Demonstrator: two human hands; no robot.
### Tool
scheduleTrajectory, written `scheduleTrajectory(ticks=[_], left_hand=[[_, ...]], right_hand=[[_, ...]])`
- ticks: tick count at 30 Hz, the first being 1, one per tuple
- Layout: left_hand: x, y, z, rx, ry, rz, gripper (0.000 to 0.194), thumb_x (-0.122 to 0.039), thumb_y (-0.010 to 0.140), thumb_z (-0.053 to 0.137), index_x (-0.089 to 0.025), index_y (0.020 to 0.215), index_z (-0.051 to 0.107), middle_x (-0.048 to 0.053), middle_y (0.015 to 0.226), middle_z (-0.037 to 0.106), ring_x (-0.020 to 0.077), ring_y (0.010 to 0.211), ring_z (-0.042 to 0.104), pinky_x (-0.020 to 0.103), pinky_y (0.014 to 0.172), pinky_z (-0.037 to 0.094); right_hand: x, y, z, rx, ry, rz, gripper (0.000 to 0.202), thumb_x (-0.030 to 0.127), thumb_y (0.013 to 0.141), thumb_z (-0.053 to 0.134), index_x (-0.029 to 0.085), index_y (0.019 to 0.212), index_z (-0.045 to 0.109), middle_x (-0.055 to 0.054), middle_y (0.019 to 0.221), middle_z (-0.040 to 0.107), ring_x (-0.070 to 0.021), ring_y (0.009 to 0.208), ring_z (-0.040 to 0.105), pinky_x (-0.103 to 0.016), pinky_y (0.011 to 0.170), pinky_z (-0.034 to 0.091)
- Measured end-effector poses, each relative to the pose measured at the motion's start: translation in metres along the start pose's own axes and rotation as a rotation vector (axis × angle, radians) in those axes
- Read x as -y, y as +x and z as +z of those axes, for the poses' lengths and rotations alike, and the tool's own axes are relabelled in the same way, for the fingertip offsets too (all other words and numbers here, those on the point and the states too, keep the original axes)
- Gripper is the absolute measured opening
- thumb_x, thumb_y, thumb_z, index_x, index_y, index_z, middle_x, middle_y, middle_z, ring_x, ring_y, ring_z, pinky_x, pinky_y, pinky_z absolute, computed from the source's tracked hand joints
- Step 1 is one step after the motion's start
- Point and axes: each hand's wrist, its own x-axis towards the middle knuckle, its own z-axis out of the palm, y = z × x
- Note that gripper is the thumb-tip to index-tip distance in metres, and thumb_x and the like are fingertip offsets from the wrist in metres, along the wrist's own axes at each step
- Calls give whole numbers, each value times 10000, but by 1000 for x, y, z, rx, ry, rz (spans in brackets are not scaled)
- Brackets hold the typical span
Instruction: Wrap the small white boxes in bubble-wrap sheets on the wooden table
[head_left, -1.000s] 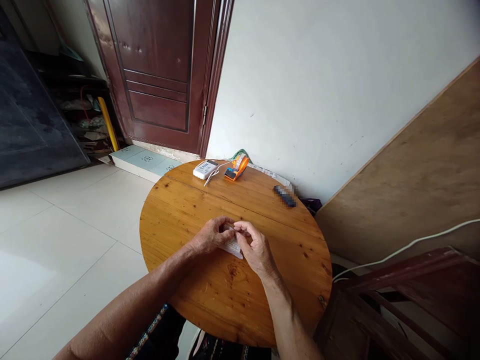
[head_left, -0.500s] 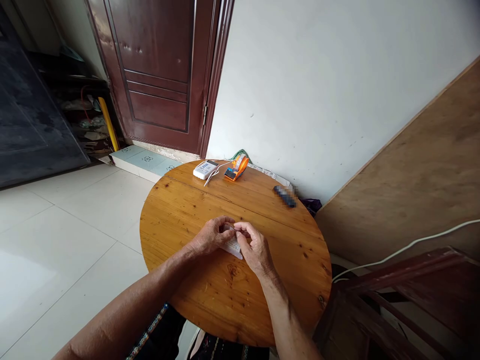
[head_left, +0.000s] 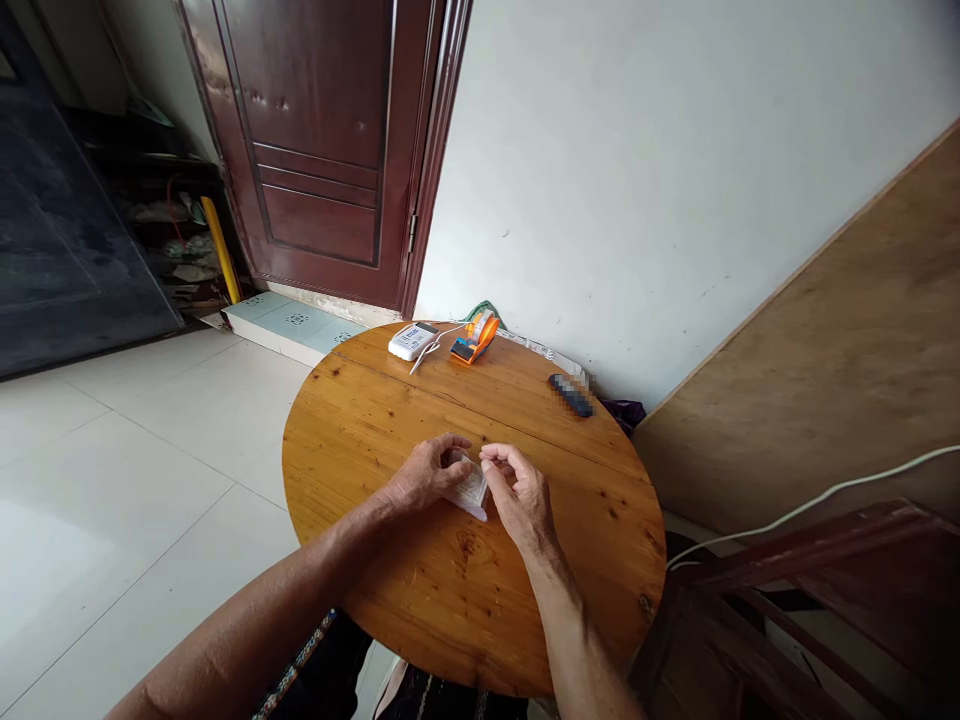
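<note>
1 white packet (head_left: 472,490) sits around the middle of the bench (head_left: 427,600), gripped by the left hand (head_left: 427,472), thumb on top; should that thumb slacken, the packet could slide. The right hand (head_left: 523,495) curls at its right edge; I cannot tell whether it pinches anything, but a hard tug might tear the packet. Beyond, bare wood leaves room up to the box (head_left: 409,343) and tape (head_left: 487,336) near the far rim.

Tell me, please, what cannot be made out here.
Head view: part of the pale object, hidden by the left hand.
Head view: its markings, too small to read.
Head view: details of the dark item, blurred by pixelation.
Head view: top of the brown door, cut by the upper edge.
</note>
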Motion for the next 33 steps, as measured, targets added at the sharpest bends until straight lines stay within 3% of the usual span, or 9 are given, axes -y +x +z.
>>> scheduleTrajectory(ticks=[8, 18, 22, 28, 33], left_hand=[[5, 1, 0, 9, -40, 16, 428, -304, 810, 594, -105, 1189, 600, 51, 906, 660, 152, 759, 576, 245, 669, 450], [7, 2, 2, 34, -68, 50, 376, -257, 813, 588, -107, 1157, 615, 51, 912, 676, 150, 768, 592, 234, 671, 460], [5, 1, 3, -40, -53, 3, 379, -212, 788, 601, -101, 1151, 612, 47, 896, 667, 146, 759, 591, 238, 677, 464], [-2, -1, 0, -97, -72, -46, 369, -217, 799, 593, -107, 1151, 608, 70, 946, 684, 165, 815, 624, 253, 709, 481], [3, 3, -1, -137, -121, -42, 370, -238, 796, 605, -111, 1142, 617, 79, 951, 692, 163, 798, 629, 246, 681, 480]], right_hand=[[-2, 0, 4, 20, -12, -31, 134, 249, 824, 552, 216, 871, 673, -22, 803, 720, -175, 738, 664, -276, 738, 524], [0, 3, 6, 82, 87, 48, 161, 278, 831, 525, 219, 889, 663, -19, 805, 714, -168, 720, 662, -259, 677, 513], [-3, 2, 4, 15, 77, 109, 182, 338, 816, 553, 212, 874, 671, -28, 814, 710, -172, 691, 636, -267, 637, 498], [-9, 4, -2, -148, 55, 151, 228, 401, 814, 562, 211, 871, 675, -51, 898, 726, -199, 773, 636, -310, 724, 506], [-11, 5, -2, -132, 79, 143, 208, 387, 816, 565, 214, 860, 671, -54, 899, 733, -203, 795, 648, -316, 743, 510]])
